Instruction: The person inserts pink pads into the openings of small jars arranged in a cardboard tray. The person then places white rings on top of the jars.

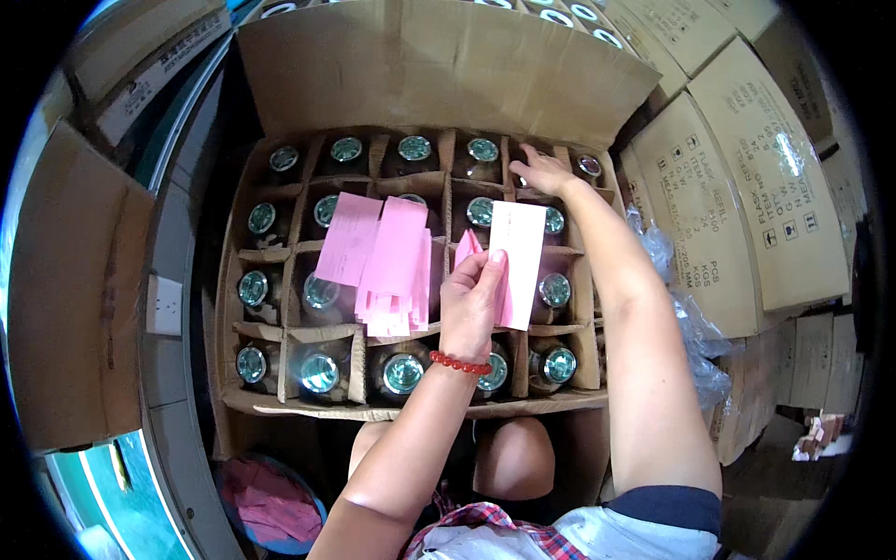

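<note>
While my left hand (473, 297) pinches flat, rectangular white and pink slips (519, 247) above the carton (439, 79) of glass bottles (319, 373), I see remotely my right hand (541, 173) spread at its back row

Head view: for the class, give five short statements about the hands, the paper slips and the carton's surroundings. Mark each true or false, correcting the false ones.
1. The left hand holds a white slip. True.
2. The red bead bracelet is on the right wrist. False: it is on the left one.
3. The loose pink slips lie on the floor. False: they lie on top of the divided carton.
4. The right hand is at the carton's far side. True.
5. The carton's far flap is folded down over the compartments. False: it stands raised.
</note>
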`<move>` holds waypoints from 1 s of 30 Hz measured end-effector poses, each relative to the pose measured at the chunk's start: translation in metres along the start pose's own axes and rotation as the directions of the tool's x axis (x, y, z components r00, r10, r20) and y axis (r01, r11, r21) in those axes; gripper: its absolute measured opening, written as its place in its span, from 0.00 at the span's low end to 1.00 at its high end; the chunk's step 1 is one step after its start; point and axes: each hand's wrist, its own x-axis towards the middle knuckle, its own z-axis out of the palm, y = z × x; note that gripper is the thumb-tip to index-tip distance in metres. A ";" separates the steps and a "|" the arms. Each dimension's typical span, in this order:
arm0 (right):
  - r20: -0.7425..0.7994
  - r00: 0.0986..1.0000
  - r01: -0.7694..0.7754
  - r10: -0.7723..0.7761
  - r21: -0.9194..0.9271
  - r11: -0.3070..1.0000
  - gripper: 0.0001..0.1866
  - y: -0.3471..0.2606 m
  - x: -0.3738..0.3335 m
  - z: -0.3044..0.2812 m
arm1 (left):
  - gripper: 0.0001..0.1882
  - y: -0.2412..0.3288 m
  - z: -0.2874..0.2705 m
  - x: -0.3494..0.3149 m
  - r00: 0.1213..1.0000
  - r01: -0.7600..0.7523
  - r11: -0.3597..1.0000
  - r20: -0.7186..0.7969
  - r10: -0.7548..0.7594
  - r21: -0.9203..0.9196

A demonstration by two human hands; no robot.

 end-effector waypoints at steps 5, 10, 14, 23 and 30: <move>-0.606 0.621 0.205 -0.497 -0.487 0.849 0.33 -0.017 -0.045 0.007 | 0.13 0.000 -0.006 0.007 0.992 -0.082 0.993 -0.086 0.089 0.087; 0.001 0.909 0.093 -0.418 0.974 0.205 0.22 -0.051 -0.165 -0.008 | 0.11 0.011 -0.012 0.000 0.929 -0.321 0.794 0.007 0.371 0.516; -0.026 0.948 0.149 -0.318 0.917 0.369 0.07 -0.050 -0.196 0.004 | 0.07 0.013 -0.007 -0.002 0.809 -0.527 0.479 0.242 0.535 0.702; -0.712 0.643 0.324 -0.283 -0.082 0.942 0.06 0.009 -0.145 -0.003 | 0.27 0.066 -0.073 0.014 0.766 0.017 -0.153 0.085 0.637 0.988; -0.607 0.750 0.348 -0.263 0.023 0.937 0.04 -0.006 -0.125 0.038 | 0.18 0.073 -0.098 0.023 0.902 -0.035 0.026 0.020 0.432 0.999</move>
